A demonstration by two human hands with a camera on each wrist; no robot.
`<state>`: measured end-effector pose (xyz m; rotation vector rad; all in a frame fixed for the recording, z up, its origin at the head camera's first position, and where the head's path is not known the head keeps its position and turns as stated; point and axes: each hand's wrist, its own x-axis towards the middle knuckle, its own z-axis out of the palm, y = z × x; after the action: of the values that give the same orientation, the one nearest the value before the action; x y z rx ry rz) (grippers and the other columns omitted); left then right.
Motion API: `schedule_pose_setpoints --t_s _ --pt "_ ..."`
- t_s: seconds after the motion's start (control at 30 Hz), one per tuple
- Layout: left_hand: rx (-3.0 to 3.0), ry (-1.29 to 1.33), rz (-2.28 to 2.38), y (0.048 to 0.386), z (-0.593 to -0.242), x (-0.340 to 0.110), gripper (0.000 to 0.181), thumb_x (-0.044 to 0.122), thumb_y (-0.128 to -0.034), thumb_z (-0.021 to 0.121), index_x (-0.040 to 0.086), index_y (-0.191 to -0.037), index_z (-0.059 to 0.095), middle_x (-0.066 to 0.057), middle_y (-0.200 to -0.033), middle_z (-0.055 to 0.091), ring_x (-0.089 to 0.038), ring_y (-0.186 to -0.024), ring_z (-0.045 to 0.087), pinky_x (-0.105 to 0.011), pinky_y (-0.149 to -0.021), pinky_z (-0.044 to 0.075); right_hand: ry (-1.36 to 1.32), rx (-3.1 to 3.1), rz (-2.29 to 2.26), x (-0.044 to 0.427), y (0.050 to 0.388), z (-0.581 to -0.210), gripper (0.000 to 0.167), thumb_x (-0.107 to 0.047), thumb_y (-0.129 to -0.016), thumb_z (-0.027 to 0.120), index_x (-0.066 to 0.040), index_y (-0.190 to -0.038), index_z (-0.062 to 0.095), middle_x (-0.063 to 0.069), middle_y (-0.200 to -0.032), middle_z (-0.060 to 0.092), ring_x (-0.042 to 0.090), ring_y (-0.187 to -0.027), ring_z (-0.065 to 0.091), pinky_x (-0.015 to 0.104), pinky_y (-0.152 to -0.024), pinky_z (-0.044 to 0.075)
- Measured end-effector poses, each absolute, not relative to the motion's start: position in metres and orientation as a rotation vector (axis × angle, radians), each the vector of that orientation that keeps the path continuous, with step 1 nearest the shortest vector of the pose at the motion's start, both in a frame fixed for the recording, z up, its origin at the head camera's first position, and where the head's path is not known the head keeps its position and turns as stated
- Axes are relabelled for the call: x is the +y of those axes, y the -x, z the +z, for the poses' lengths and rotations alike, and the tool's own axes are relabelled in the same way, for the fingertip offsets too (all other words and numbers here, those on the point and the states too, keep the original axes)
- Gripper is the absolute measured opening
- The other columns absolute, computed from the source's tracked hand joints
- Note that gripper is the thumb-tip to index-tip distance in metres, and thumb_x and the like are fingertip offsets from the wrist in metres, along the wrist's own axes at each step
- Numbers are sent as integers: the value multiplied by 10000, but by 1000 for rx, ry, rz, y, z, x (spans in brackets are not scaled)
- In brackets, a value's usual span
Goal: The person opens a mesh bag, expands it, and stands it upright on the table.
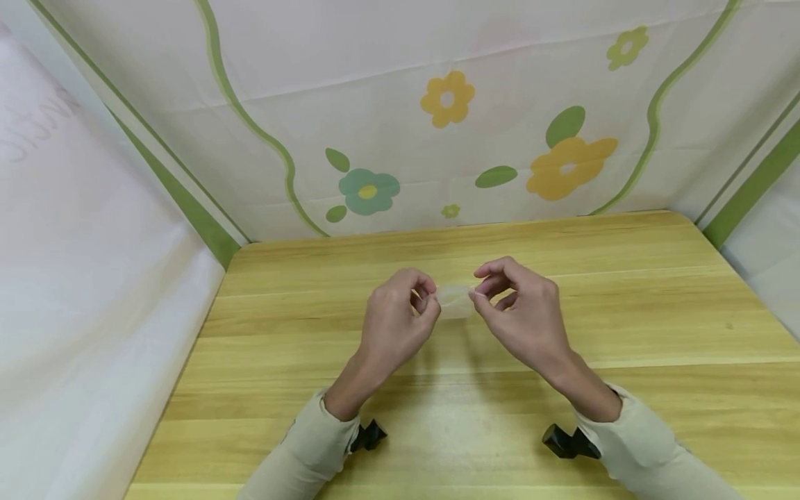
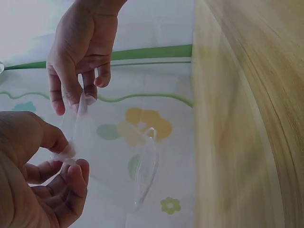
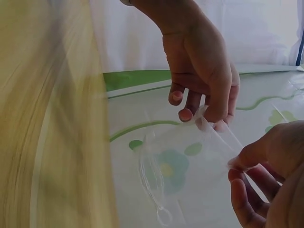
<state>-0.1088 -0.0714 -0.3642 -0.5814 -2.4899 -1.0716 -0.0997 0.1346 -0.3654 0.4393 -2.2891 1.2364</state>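
Observation:
A small see-through bag (image 1: 456, 305), thin and whitish, is stretched between my two hands above the table. My left hand (image 1: 398, 316) pinches one upper corner between thumb and fingertips. The opposite upper corner is pinched by my right hand (image 1: 526, 316), its other fingers loosely bent. In the right wrist view the film (image 3: 190, 154) hangs below the fingers, and a clear strand with a small loop (image 3: 164, 216) shows at its lower end. Whether that strand lies inside the bag or is part of it, I cannot tell.
Beneath the hands is a wood-grain table (image 1: 281, 375). Flower-printed white cloth (image 1: 387, 90) hangs behind its far edge, and a white sheet (image 1: 94, 278) hangs along the left side. Black pieces (image 1: 371, 436) stick out by both sleeve cuffs.

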Motion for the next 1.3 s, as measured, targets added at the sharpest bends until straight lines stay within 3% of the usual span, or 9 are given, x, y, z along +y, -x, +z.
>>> schedule_pose_setpoints --t_s 0.07,0.23,0.43,0.7,0.87,1.03,1.2,1.3 --pt "-2497 577 -1117 108 -365 -71 46 50 -960 736 45 -1003 720 -60 -904 732 -137 -723 706 -198 -647 577 -433 -2270 1247 134 100 -366 245 45 -851 846 -48 -1048 734 23 -833 754 82 -740 706 130 -610 571" --pt "-2518 576 -1227 106 -365 -70 314 217 -957 842 18 -1166 719 -80 -980 762 -178 -783 772 -195 -650 604 -399 -2229 1296 132 100 -368 245 51 -853 842 -50 -1048 734 18 -833 731 3 -749 670 125 -623 577" --pt "-2510 589 -1195 107 -365 -70 156 71 -951 809 28 -1088 748 -63 -865 761 -147 -706 741 -166 -633 592 -420 -2255 1299 131 100 -368 247 31 -863 849 -51 -1067 735 19 -855 726 45 -775 681 131 -630 583" --pt "-2500 594 -1140 106 -365 -71 114 30 -949 784 34 -1061 765 -58 -863 765 -143 -698 725 -147 -591 546 -487 -2384 1295 132 98 -368 259 -91 -929 838 -73 -1166 736 44 -1063 793 164 -879 770 235 -652 635" --pt "-2506 581 -1084 106 -364 -71 122 57 -942 808 52 -1057 767 -28 -825 754 -142 -711 720 -204 -602 576 -458 -2359 1249 131 99 -368 145 -57 -957 785 -65 -1097 747 26 -951 815 162 -814 781 241 -618 628" --pt "-2477 570 -1119 108 -365 -72 106 11 -922 807 32 -1010 753 -34 -778 731 -167 -725 711 -325 -688 650 -447 -2315 1212 131 100 -369 163 4 -899 808 -50 -1037 741 27 -833 786 141 -709 751 163 -591 591" --pt "-2447 608 -1164 108 -368 -70 132 -64 -903 772 31 -987 737 -43 -775 660 -150 -705 634 -251 -690 623 -463 -2293 1133 128 99 -373 227 79 -827 791 -60 -998 735 -23 -714 660 68 -618 635 120 -586 547" --pt "-2444 615 -1219 106 -368 -69 164 -99 -904 735 24 -1014 738 -58 -813 634 -159 -749 647 -211 -702 617 -478 -2326 1098 126 98 -375 264 87 -822 803 -57 -1030 729 -19 -737 618 68 -637 602 183 -584 566"
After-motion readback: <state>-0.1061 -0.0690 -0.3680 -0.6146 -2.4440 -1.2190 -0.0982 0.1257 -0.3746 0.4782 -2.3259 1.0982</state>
